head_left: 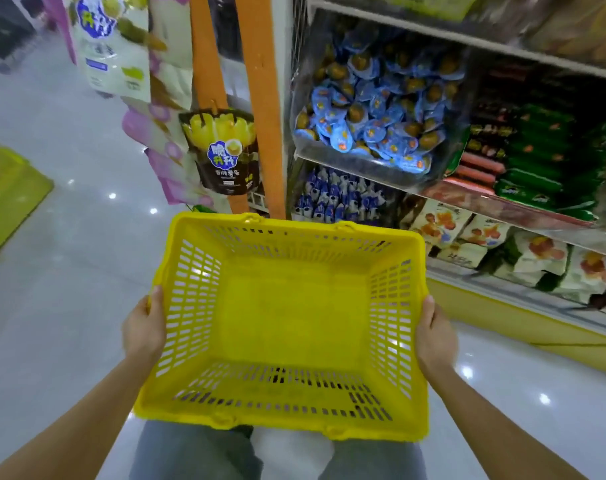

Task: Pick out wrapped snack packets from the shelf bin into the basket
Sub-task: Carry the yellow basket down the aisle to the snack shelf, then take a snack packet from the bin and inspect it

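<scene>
Head view: blue wrapped snack packets lie heaped in the shelf bin, none yet in my yellow basket, whose side rims my left hand and right hand grip, so I judge picking unstarted.

bright | glare spots on floor (glossy tiles) | edges blurred, bowed

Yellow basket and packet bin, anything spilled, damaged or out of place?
Nothing stands out. The yellow basket is empty, left hand and right hand gripping its sides; blue snack packets lie heaped inside the shelf bin.
</scene>
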`<state>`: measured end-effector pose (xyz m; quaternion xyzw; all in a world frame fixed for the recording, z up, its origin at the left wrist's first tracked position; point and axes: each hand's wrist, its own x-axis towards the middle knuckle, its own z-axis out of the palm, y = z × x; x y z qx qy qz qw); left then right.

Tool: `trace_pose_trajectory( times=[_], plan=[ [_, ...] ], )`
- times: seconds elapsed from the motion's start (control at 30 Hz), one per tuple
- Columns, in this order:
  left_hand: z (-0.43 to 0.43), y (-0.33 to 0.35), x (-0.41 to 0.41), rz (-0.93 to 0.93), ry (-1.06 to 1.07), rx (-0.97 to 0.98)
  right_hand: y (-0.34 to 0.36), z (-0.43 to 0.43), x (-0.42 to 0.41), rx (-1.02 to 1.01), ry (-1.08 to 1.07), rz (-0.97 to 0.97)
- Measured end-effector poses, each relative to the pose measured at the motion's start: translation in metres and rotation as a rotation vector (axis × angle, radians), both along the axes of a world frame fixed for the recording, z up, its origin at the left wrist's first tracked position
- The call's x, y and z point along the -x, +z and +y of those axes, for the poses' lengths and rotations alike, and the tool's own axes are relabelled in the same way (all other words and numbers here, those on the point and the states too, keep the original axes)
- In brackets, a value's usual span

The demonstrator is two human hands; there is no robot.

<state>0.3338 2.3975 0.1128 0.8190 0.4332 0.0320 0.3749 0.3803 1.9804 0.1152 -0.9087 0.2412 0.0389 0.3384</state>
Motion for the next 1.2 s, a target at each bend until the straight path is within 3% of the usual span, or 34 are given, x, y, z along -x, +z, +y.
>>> trace_pose_trajectory(
  times=[0.27, 0.67, 1.2],
  plan=[
    [0.040, -0.127, -0.020, -0.009, 0.039, 0.039, -0.120, 0.042, -0.021, 0.074, 0.046, 0.001],
    [0.034, -0.293, -0.031, -0.078, 0.010, 0.014, -0.289, 0.042, -0.028, 0.109, 0.069, -0.017],
    [0.001, -0.398, -0.032, -0.077, -0.222, -0.056, -0.385, -0.001, -0.044, 0.120, 0.161, 0.124]
  ],
)
